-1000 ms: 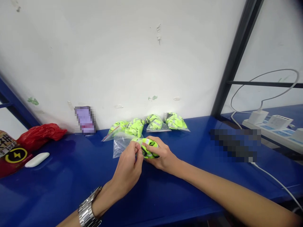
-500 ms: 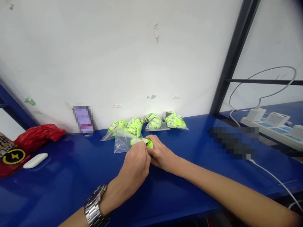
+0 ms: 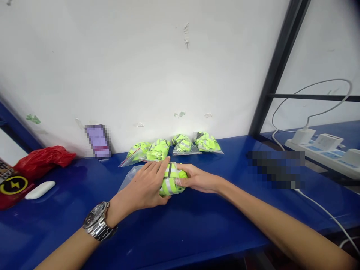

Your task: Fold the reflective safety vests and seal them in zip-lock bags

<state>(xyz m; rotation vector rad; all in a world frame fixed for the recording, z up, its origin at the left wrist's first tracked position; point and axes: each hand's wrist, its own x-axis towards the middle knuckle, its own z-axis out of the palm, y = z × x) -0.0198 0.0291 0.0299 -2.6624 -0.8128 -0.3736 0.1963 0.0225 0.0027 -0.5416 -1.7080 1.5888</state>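
My left hand [image 3: 146, 185], with a steel watch on its wrist, wraps over a rolled fluorescent yellow-green reflective vest [image 3: 170, 180] in a clear plastic bag [image 3: 128, 177]. Its fingers lie along the far side and the thumb is at the near side. At the roll's other end, my right hand [image 3: 194, 177] grips it, thumb in front and fingers partly hidden behind. The loose part of the bag sticks out left, beyond my left hand. Several similar bagged vests [image 3: 159, 149] rest against the wall just behind.
A phone [image 3: 98, 140], blurred out, leans on the wall. To the left are a red plastic bag [image 3: 45, 161] and a white oval case [image 3: 40, 190] on the blue table [image 3: 157, 232]. On the right are a pixelated dark object [image 3: 275, 170], a power strip [image 3: 337, 157] and white cables.
The roll has turned so its broad striped side shows. My left hand has gone from a pinch at its edge to lying over it; my right hand has shifted slightly right.
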